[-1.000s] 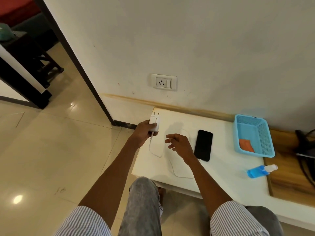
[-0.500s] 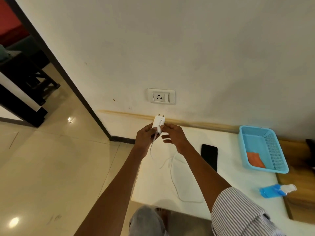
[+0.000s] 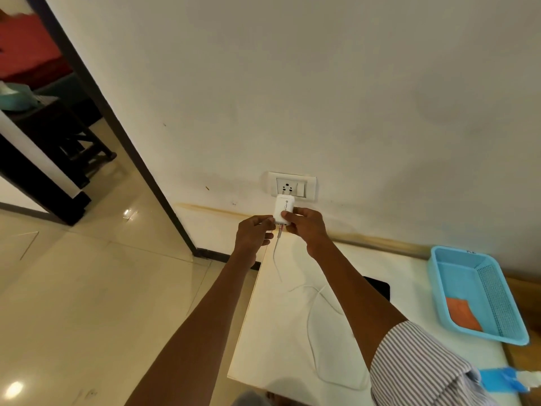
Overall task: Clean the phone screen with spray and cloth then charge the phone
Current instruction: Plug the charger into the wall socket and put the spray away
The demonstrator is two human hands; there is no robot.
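Observation:
Both hands hold a white charger adapter (image 3: 283, 208) right at the wall socket (image 3: 292, 186), its pins touching the socket holes. My left hand (image 3: 254, 234) pinches its lower left corner and my right hand (image 3: 306, 227) grips its right side. A white cable (image 3: 310, 315) hangs from the adapter and loops over the white table (image 3: 275, 341). The black phone (image 3: 380, 287) lies flat on the table, mostly hidden behind my right forearm. A blue spray bottle (image 3: 503, 379) lies at the lower right. An orange cloth (image 3: 462, 313) rests in the blue basket (image 3: 439, 259).
A dark door frame (image 3: 117, 124) runs down the wall on the left, with glossy floor tiles (image 3: 87, 288) below. Dark furniture (image 3: 58, 148) stands beyond the doorway. A wooden surface (image 3: 524, 291) adjoins the table at the right.
Both hands have carried the adapter up from over the table to the wall socket, and my right hand now grips it too. The view has tilted upward toward the wall.

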